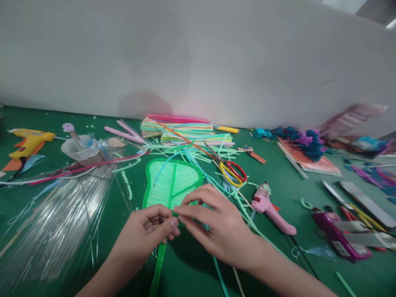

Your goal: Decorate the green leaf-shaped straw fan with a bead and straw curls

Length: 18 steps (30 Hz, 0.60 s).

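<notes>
A light green craft leaf [185,178] with a darker green fuzzy rim and veins is held up in front of me. Its thick green stem [158,266] runs down toward the bottom edge of the view. My left hand [145,229] is closed at the leaf's base, thumb and forefinger pinched together. From the right, my right hand [218,218] pinches at the same spot, fingertips meeting the left ones. Whatever small piece lies between the fingertips is hidden. My right hand covers the leaf's lower right part.
Bundled pipe cleaners [192,134] lie behind the leaf, with scissors [230,171] beside it. A pink glue gun [272,210] lies right, a yellow glue gun [31,142] far left. Clear thin sticks [68,214] and a plastic cup [83,149] are left. A purple box [340,237] sits right.
</notes>
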Tool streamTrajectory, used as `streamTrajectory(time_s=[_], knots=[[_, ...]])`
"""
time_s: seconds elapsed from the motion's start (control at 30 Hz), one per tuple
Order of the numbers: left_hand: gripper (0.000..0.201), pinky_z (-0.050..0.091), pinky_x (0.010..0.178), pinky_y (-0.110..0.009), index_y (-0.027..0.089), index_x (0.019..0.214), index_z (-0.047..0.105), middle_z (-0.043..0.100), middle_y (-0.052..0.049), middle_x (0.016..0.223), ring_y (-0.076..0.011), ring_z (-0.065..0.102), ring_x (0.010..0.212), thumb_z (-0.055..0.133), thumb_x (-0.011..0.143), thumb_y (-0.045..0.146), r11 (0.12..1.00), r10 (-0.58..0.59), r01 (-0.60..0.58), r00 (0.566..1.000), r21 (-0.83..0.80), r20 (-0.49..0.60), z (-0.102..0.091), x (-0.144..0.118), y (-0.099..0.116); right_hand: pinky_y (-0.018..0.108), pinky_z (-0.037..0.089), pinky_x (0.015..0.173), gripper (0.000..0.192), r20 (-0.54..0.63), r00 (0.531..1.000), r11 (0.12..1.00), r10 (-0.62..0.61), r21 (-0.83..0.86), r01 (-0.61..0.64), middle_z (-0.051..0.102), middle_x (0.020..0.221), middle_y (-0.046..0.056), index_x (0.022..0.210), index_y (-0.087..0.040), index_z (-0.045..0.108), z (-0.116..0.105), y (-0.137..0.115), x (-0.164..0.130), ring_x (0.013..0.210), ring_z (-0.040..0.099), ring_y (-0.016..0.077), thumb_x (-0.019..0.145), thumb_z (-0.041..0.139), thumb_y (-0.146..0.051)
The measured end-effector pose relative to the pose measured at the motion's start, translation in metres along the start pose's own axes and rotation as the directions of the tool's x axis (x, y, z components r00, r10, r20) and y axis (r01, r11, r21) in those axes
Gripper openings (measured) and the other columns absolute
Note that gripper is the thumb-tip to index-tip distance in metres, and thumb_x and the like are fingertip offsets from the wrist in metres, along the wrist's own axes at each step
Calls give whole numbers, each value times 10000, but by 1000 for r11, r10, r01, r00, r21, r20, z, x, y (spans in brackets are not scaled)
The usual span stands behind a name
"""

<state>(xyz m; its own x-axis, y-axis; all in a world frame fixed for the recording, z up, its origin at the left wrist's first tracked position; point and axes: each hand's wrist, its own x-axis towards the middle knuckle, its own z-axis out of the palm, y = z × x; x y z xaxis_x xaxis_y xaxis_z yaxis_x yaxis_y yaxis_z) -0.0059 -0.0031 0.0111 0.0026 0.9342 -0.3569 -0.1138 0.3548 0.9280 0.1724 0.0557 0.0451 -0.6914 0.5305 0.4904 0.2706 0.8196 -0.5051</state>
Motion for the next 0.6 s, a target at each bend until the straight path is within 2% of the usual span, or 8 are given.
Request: streamTrajectory(time_s=[0.13,0.43,0.6], knots=[[210,459,534,-197,159,757,689,708,-31,639,-123,617,583,751,729,358,1000,-17,16,1000,25,22,-2,2,0,343,509,796,173,14,1000,1000,15,-9,-15,662,948,67,1017,-198,696,4,7,-3,871,586,177,908,569,-154],[234,481,538,-218,166,738,701,701,-36,619,-151,641,590,750,710,393,998,0,3,999,58,-38,-2,2,-2,357,502,815,166,38,999,997,-6,-75,9,666,914,74,1013,-164,683,4,3,-2,880,567,188,908,555,-164],[255,482,535,-210,166,723,695,687,-28,606,-145,629,581,752,701,413,997,20,-15,998,76,-63,-3,0,0,350,497,819,136,56,996,998,64,-23,-63,664,901,74,959,-157,694,6,2,0,878,567,190,899,573,-173]])
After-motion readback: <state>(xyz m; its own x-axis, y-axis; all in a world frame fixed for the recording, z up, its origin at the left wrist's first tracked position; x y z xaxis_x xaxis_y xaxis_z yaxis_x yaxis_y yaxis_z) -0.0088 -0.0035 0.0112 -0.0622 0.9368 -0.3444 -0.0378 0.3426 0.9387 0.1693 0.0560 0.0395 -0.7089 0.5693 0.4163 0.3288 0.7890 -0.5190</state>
